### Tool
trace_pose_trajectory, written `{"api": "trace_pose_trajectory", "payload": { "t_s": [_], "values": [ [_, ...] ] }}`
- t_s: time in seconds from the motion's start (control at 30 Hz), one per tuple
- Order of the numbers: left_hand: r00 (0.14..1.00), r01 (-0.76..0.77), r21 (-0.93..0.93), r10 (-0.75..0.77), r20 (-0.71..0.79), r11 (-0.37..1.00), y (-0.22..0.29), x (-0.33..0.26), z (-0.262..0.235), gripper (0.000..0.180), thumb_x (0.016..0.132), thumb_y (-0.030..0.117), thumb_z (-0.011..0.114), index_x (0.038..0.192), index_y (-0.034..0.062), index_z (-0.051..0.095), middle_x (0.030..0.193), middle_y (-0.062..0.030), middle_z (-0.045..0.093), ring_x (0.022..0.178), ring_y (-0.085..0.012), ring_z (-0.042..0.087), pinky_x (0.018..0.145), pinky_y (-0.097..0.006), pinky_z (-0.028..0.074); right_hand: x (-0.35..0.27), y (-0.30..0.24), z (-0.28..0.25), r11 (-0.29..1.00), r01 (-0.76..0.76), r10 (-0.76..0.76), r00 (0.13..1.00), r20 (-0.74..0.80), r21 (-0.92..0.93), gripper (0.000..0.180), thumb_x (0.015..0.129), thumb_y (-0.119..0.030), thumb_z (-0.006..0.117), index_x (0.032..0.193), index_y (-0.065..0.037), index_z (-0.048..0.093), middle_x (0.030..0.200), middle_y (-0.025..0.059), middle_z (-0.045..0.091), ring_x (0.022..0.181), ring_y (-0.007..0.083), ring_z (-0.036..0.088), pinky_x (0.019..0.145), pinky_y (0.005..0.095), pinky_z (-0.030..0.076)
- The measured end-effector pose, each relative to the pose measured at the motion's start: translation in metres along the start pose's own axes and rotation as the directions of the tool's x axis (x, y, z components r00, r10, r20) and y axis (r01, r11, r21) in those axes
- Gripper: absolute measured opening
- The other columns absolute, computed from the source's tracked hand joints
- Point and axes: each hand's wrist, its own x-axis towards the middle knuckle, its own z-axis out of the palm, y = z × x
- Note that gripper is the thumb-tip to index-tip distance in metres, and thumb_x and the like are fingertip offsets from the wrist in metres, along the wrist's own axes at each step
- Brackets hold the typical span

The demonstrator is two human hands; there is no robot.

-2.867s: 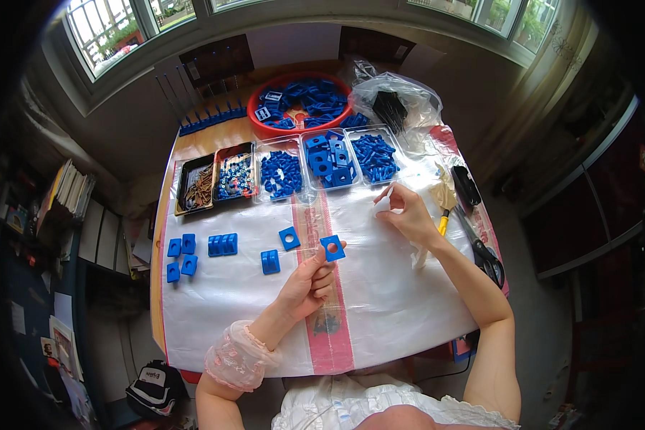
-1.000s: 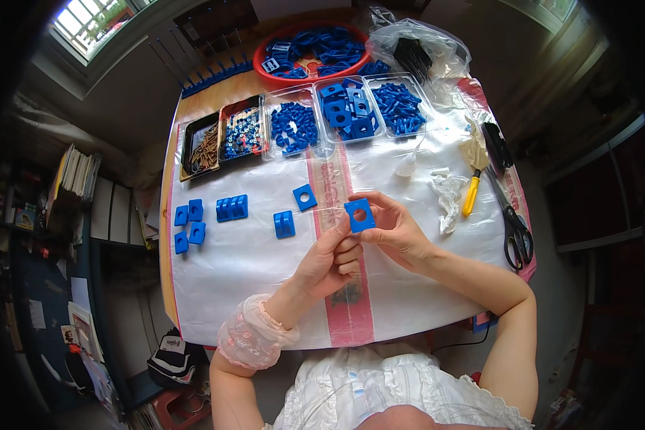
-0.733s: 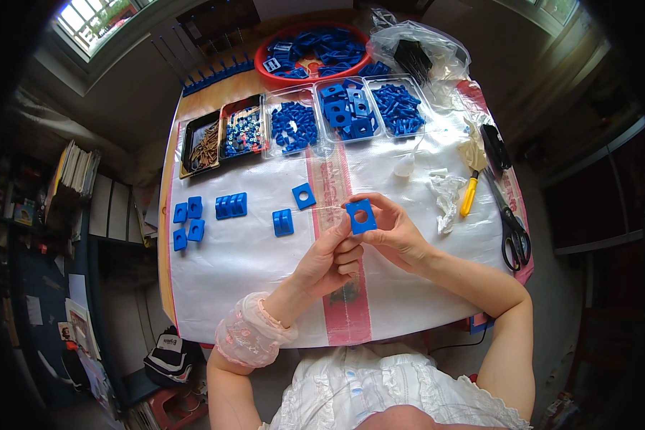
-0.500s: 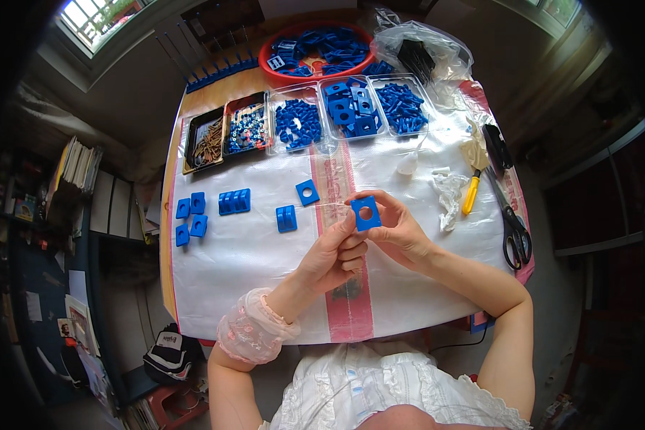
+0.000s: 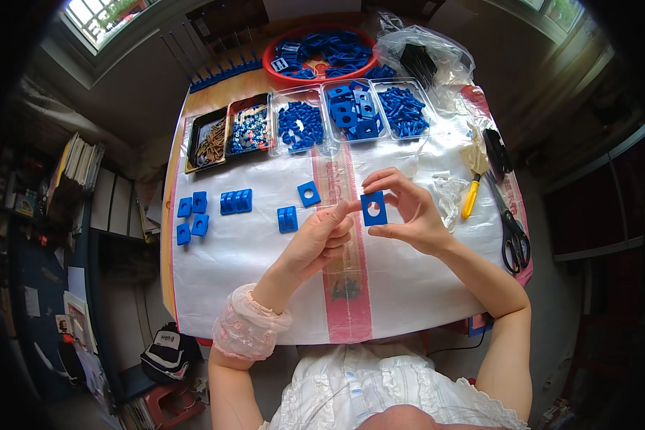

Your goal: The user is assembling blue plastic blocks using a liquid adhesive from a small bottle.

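Note:
A blue square plate with a round hole [image 5: 366, 218] is held up between the thumb and fingers of my right hand [image 5: 417, 218], gripped by its top and bottom edges. My left hand [image 5: 321, 233] is closed beside it, thumb pressed against the index finger, whose tip reaches the plate's left edge. Whatever the curled left fingers hold, if anything, is hidden. To the left lie a loose blue plate with a hole [image 5: 308, 193], a short stack of blue plates [image 5: 287, 219], a longer stack [image 5: 236, 201] and several small blue plates [image 5: 200, 225].
Across the back stand a tray of screws [image 5: 208, 143], a tray of small nuts [image 5: 249, 129] and clear boxes of blue parts [image 5: 299, 125]. Behind them sits a red basin [image 5: 271, 68]. At right are scissors [image 5: 514, 244], a yellow-handled tool [image 5: 470, 198] and crumpled plastic [image 5: 448, 197].
My left hand has drawn back left from the plate. My right hand has shifted slightly right with the plate and now holds it by its top and bottom edges.

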Motion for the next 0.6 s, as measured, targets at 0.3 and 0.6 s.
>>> {"api": "trace_pose_trajectory", "payload": {
  "t_s": [0.3,0.6],
  "values": [
    [0.994,-0.024,0.18,0.004,0.106,0.983,-0.004,-0.004,0.01,0.069,0.092,0.039,0.068,0.142,0.0,0.042,0.066,0.0109,0.035,0.054,0.0009,0.028,0.047,-0.017,0.02,-0.008,-0.062,0.001,0.573,0.061,0.042,0.994,0.103,-0.817,0.039,0.065,-0.002,0.076,0.1,-0.004,0.059,0.114,0.012,0.051,0.115,0.0316,0.047,0.096,0.0413,0.043],
    [0.999,-0.028,0.053,0.026,0.04,0.998,-0.016,-0.002,0.018,0.038,0.09,0.02,0.073,0.123,0.0046,0.061,0.068,0.0136,0.048,0.058,0.0038,0.037,0.05,-0.016,0.025,0.002,-0.072,0.018,0.505,0.178,0.003,0.978,0.208,-0.844,0.039,0.059,0.003,0.071,0.095,-0.001,0.057,0.112,0.0145,0.051,0.113,0.0324,0.049,0.093,0.0415,0.044]
  ]
}}
